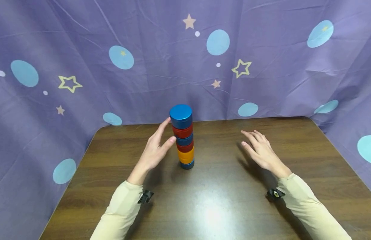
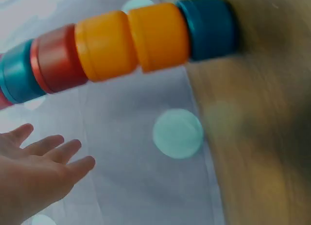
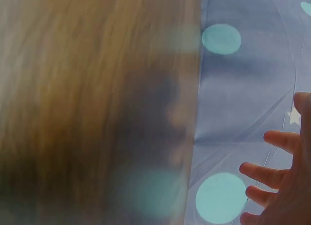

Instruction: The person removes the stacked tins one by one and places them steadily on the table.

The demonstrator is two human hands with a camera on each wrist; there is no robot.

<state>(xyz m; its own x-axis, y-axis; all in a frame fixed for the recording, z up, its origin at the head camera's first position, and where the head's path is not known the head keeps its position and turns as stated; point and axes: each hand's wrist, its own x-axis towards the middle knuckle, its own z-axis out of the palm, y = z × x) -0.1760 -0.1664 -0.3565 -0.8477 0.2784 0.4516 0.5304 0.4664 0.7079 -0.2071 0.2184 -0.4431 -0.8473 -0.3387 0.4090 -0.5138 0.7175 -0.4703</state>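
Stack (image 1: 185,141) of blue, red and orange cylinders stands on the wooden table (image 1: 107,160), left of centre, near the far edge and the purple cloth (image 1: 161,33). At least 7 pieces, end on end; the head view shows 1 orange band, the left wrist view splits it into 2 orange pieces (image 2: 107,46). Blue base piece (image 1: 187,164) sits flat on the wood. Blue top piece (image 1: 181,116) caps the column. Flat ends presumably let the column stand without support; it looks upright, its slant likely just perspective. Joint between the orange pieces looks slightly stepped, so balance may be delicate.

Left hand (image 1: 154,149): wide, fingers extended, thumb apart, forming a loose C beside the upper part of the stack. Grips nothing. Left wrist view shows a gap between fingers and column; cannot tell whether the thumb brushes it. Placement reads as a guard, near enough to steady the column without pushing it.

Right hand (image 1: 261,153): also wide, fingers spread, holding nothing, raised above the table with its shadow below. Well apart from the stack, probably to avoid knocking it.
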